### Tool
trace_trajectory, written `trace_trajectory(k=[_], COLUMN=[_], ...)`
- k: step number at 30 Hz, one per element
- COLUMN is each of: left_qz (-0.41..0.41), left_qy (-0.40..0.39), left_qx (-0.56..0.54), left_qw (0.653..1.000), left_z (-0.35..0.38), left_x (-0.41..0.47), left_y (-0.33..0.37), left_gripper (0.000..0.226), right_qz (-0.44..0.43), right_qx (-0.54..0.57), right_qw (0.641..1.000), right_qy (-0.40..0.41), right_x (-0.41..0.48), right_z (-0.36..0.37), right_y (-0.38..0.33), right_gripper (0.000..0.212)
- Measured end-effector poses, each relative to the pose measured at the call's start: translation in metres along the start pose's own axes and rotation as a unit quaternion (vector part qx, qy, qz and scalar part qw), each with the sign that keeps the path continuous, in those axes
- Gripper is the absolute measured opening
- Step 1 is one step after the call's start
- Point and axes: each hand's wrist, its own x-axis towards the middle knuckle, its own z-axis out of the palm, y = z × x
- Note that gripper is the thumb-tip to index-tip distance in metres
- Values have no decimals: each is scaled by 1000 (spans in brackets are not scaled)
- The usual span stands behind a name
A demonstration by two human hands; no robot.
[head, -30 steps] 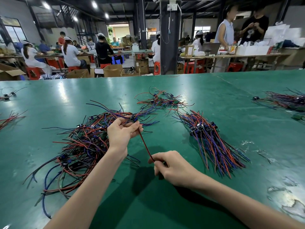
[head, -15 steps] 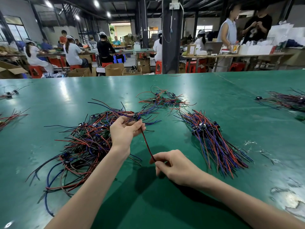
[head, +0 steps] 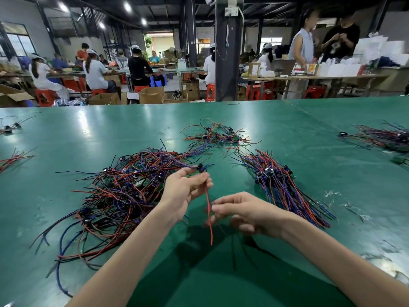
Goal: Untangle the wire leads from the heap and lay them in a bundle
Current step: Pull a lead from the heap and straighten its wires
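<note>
- My right hand (head: 243, 212) is nearest and motion-blurred, its fingers loosely curled just beside a dangling red wire. I cannot tell whether it has hold of it.
- My left hand (head: 183, 189) pinches one wire lead (head: 211, 233) between thumb and fingers, lifted off the green table (head: 287, 129). The dark connector (head: 201, 168) is at my fingertips and the red tail hangs free below. Purple strands run from the connector back toward the heap, so I judge this lead only partly out.
- The heap (head: 124, 191) lies left of that hand. It is big and knotted, red, blue and black wires with small boards among them, so most of the job is left.
- The bundle (head: 281, 187) lies to the right with its leads roughly parallel. That is the finished share, clearly smaller than the heap.
- Beyond both, a small loose tangle (head: 217, 136) trails strands into the heap and may drag along.
- Farther off, well apart, are another wire pile (head: 385, 138) at right and stray leads (head: 15, 155) at left.
- Past the table, workers sit at benches.
</note>
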Motion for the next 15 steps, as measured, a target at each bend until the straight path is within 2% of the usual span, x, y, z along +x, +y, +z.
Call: trace_trajectory(k=[3,9,15], left_qz=[-34,-25,-43], left_qy=[-36,-27,-37], left_qx=[37,111,132], left_qw=[998,993,990], left_z=[6,3,0], left_x=[-4,0,2], left_y=[-12,-18,-19], left_gripper=[28,9,10], right_qz=[-32,-60,-132], right_qx=[62,74,80], right_qw=[996,987,933], right_qy=[53,131,324], right_x=[2,7,-4], right_z=[-1,-2,-53], right_y=[-1,-1,-22], right_gripper=[14,12,9])
